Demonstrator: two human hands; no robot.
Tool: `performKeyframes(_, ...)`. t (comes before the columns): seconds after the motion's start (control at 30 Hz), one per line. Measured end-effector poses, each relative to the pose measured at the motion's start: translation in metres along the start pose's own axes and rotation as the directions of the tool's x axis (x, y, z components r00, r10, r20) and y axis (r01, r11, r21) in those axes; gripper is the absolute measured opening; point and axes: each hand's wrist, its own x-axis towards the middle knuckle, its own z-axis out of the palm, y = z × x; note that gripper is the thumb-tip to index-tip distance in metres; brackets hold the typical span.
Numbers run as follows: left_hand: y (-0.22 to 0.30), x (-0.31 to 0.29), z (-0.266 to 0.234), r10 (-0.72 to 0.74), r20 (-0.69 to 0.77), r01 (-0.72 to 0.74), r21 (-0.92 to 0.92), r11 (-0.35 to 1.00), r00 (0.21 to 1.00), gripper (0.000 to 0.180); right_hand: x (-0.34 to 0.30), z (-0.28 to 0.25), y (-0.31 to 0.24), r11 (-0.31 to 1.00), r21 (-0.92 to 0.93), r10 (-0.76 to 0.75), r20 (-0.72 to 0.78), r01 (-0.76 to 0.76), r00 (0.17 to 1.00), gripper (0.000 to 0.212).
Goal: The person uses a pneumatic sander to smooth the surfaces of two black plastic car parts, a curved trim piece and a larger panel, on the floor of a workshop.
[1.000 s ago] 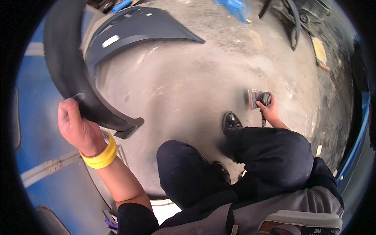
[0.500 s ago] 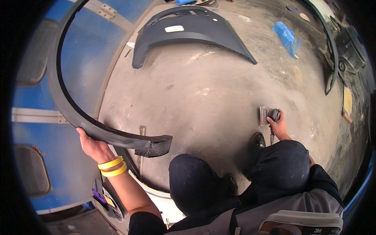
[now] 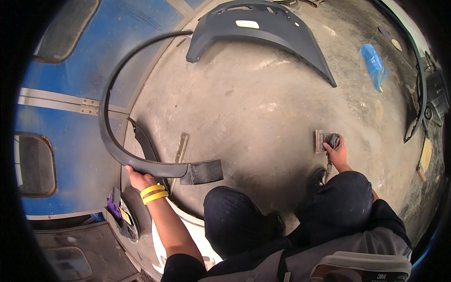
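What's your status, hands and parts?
Left hand grips curved black trim. Right hand holds sander on floor. Grey bumper lies ahead, apart.

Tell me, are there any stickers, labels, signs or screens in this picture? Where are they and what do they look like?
Pale label: a small cream rounded rectangle on the dark grey bumper panel lying at the far side of the floor.
Maker's mark: small dark print on the pale respirator mask at the bottom edge.
No signs or screens show.

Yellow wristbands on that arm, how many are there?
2, side by side on the left wrist: yellow wristbands, just below the left hand gripping the curved black trim piece. None show on the other wrist.
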Motion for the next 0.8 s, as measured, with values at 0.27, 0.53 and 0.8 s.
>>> performKeyframes(0.27,-0.123,0.021,-0.087,-0.363,0.004,0.363,-0.08,0.929,0.932,0.042,-0.003,-0.001,-0.01,0.979,-0.038,-0.205,-0.08,0.202,0.975,0.08)
performKeyframes(0.53,-0.213,-0.08,-0.066,-0.945,0.226,0.73,0.601,0.325,0.235,0.022,0.002,-0.008,-0.014,0.997,0.074,-0.014,0.016,0.012,1.0,0.079)
performKeyframes(0.8,-0.209,-0.157,0.037,-0.754,0.613,-0.786,0.576,0.222,0.237,0.05,0.002,-0.041,-0.055,0.937,-0.308,-0.148,0.083,0.167,0.986,0.083)
